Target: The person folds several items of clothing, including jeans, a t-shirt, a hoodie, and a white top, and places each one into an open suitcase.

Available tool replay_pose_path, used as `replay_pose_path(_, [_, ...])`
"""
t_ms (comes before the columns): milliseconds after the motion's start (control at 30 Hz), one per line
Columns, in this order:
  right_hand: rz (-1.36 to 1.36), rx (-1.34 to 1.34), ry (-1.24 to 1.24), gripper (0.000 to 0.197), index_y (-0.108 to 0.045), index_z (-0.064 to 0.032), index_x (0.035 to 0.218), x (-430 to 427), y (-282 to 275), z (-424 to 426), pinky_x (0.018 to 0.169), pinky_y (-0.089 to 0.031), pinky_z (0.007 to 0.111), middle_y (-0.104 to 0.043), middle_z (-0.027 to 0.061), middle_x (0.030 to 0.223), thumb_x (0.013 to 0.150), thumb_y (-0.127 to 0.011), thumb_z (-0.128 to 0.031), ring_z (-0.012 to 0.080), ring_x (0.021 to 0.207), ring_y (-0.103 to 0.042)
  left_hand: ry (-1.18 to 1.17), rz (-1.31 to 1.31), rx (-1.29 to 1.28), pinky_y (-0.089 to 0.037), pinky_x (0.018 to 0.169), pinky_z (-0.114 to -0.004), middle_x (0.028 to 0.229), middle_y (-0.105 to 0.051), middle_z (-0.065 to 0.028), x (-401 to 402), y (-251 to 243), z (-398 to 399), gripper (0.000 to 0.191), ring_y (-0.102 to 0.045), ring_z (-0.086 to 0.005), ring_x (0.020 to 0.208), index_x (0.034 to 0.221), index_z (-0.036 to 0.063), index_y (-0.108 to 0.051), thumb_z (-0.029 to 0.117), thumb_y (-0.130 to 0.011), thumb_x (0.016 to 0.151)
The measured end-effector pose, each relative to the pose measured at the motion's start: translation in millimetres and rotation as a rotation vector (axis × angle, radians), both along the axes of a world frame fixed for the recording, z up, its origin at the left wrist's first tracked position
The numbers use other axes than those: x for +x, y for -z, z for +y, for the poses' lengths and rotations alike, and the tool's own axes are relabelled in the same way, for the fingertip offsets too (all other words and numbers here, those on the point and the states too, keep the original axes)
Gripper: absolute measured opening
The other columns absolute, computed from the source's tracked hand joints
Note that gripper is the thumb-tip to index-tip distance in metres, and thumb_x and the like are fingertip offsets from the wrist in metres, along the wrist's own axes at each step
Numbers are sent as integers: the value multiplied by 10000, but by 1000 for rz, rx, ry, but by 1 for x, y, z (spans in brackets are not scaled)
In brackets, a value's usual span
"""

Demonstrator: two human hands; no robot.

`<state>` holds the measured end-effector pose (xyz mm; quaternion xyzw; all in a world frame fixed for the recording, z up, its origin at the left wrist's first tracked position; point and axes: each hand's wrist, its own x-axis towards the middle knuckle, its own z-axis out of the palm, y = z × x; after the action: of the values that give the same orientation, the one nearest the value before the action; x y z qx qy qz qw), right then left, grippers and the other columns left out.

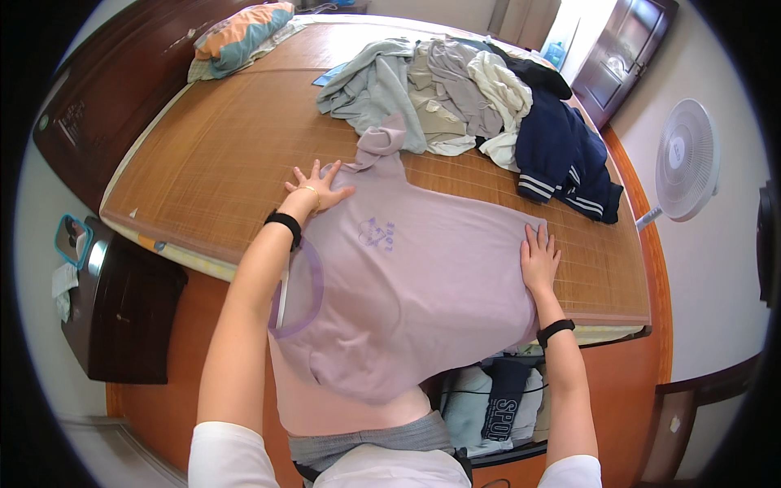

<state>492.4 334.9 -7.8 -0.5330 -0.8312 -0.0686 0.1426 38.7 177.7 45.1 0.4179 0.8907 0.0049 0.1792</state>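
Note:
A pale mauve short-sleeved T-shirt lies spread over the near edge of the bed, its front part hanging down towards me. Its purple ribbed collar faces left, and a small purple print sits on the chest. My left hand rests flat on the shoulder by the far sleeve, fingers spread. That sleeve is bunched and twisted. On the right, my right hand lies flat on the shirt's hem corner. Neither hand grips the cloth.
A bamboo mat covers the bed. Towards the back lie a grey-green garment, a white one and a navy striped-cuff jacket. A white fan stands right, a dark nightstand left. Below is an open drawer of folded clothes.

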Motion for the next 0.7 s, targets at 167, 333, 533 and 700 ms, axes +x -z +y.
replay_pose_path(167, [206, -46, -59, 491, -391, -214, 1404, -1, 8, -1, 1088, -200, 549, -266, 164, 1494, 921, -453, -274, 423, 1353, -252, 130, -48, 4, -190, 1080, -610, 1555, -75, -114, -2, 2, -57, 902, -83, -498, 1376, 1493, 262, -137, 592, -577, 778])
replay_pose_path(333, [663, 200, -219, 501, -427, -104, 1361, -1, -25, -53, 1081, -258, 473, -346, 242, 1423, 870, -524, -106, 397, 1317, -327, 730, 191, 661, -347, 987, -560, 1348, -435, -136, 71, -1, -171, 416, -400, -396, 1261, 1188, 130, -533, 158, -667, 796])
replay_pose_path(533, [338, -502, -858, 54, -580, -4, 802, 15, 2, -238, 684, -481, 394, -599, 151, 791, 753, -560, 8, 329, 753, -593, 980, -144, 545, -479, 681, -339, 774, -565, -31, 152, 9, -290, 175, -556, -212, 751, 726, 100, -562, 178, -718, 717])
replay_pose_path(700, [245, -674, -780, 226, -581, 31, 974, -12, 47, -281, 789, -468, 437, -585, 211, 997, 765, -603, -55, 377, 941, -564, 977, -72, 473, -486, 678, -315, 794, -586, -16, 198, 39, -315, 111, -574, -164, 763, 750, 108, -601, 189, -676, 736])
